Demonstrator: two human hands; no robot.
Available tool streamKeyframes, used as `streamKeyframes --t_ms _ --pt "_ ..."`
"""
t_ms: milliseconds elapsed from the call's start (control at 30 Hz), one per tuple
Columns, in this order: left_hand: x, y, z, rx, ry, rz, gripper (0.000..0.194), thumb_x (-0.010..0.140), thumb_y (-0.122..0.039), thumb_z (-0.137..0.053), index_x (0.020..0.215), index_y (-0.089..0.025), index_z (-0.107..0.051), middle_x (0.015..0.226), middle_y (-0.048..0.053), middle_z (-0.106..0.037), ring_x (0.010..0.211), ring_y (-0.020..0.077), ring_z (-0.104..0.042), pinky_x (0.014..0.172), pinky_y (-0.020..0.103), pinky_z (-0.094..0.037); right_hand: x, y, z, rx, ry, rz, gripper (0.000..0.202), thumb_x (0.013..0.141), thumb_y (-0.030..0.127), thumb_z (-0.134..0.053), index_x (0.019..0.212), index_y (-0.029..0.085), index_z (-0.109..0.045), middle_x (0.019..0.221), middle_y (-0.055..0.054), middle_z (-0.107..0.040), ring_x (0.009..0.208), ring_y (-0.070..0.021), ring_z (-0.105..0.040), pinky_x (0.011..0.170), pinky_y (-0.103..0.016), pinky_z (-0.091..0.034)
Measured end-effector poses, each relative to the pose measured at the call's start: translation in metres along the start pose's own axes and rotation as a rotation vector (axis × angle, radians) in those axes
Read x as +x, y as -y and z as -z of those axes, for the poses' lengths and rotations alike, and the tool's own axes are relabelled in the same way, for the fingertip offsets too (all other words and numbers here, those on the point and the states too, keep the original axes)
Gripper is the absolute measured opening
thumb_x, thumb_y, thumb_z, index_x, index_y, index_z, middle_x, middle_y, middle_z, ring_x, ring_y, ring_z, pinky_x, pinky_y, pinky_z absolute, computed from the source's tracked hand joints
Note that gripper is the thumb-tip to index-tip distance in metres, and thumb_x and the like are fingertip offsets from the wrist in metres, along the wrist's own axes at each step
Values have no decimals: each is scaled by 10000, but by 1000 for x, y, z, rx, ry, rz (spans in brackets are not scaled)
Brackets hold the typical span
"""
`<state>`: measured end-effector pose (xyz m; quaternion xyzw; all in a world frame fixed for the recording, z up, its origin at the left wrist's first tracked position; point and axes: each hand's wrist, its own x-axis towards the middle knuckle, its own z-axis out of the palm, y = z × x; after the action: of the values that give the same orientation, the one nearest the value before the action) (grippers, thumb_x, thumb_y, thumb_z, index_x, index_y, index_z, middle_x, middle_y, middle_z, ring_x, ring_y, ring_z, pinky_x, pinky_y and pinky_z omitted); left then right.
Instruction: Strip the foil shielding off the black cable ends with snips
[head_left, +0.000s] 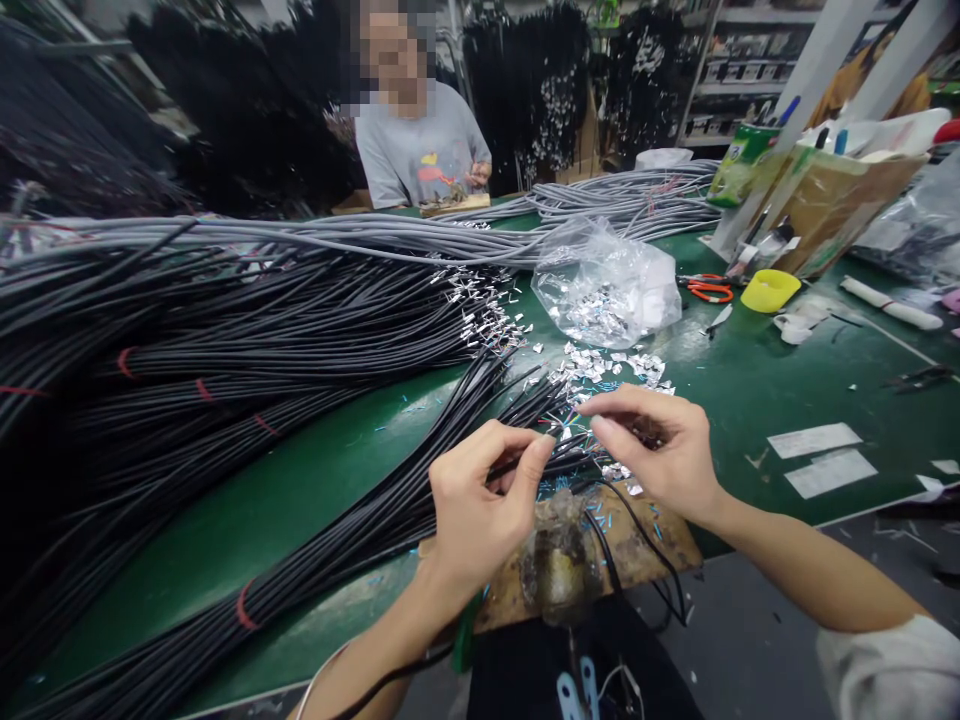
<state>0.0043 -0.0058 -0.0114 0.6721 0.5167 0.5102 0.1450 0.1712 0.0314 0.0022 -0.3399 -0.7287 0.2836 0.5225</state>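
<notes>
My left hand (484, 495) is closed in a pinch on the end of a black cable, with thin coloured wires showing just past its fingertips. Facing it from the right, my right hand (660, 445) has its thumb and index finger near those wires; its fingertips are slightly apart and nothing can be made out between them. A bundle of black cables (360, 510) tied with a red band runs from the lower left up beneath my left hand. Below both hands is a wooden board (506, 590) carrying a worn, tape-wrapped device (562, 560).
More black cables (300, 345) and long grey cables (360, 235) cover the left and back. A clear plastic bag (607, 285), foil scraps (645, 370), orange-handled scissors (709, 288) and a yellow ring (770, 290) lie beyond my hands. A person in grey (427, 150) is across the table.
</notes>
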Motion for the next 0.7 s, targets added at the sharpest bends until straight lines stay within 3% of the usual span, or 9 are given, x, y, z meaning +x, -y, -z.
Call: streamKeyframes --t_ms 67,133,300,400,533,700 --pt "0 0 0 -4 4 3 115 800 -188 -606 689 -162 -627 569 -19 -552 463 73 -452 420 204 -336 1 0 0 62 27 -67 121 804 185 -574 801 166 -694 637 -1 -647 491 -80 -533 423 -193 -407" --pt "-1 0 0 -6 7 2 113 797 -185 -608 688 -161 -627 570 -20 -551 462 71 -447 420 204 -333 1 -2 0 47 23 -41 117 802 174 -576 808 163 -692 649 -4 -654 510 -85 -552 440 -197 -424" --pt "-1 1 -1 -8 28 -11 103 789 -174 -613 689 -157 -627 570 -23 -547 461 67 -442 423 203 -329 -4 -6 -1 -147 23 250 238 779 94 -585 978 179 -684 761 -27 -661 644 -109 -596 583 -238 -494" --pt "-1 0 -1 -2 19 -1 106 790 -176 -614 687 -157 -629 568 -24 -549 452 64 -438 416 200 -326 -7 -8 -2 -255 -18 342 293 786 111 -604 1059 206 -653 855 -46 -663 701 -123 -611 606 -250 -505" --pt "-1 -1 0 10 -1 9 119 790 -188 -614 676 -160 -627 552 -24 -549 444 69 -441 406 203 -328 -11 -14 -1 -419 -129 402 259 749 144 -665 991 234 -661 820 -26 -662 661 -128 -604 553 -252 -471" --pt "-3 2 -1 24 -29 -43 66 770 -162 -637 704 -168 -637 598 -18 -594 484 76 -490 434 203 -368 -11 -17 -1 -359 -57 401 222 739 94 -622 916 210 -690 780 -25 -686 641 -123 -607 554 -252 -459"
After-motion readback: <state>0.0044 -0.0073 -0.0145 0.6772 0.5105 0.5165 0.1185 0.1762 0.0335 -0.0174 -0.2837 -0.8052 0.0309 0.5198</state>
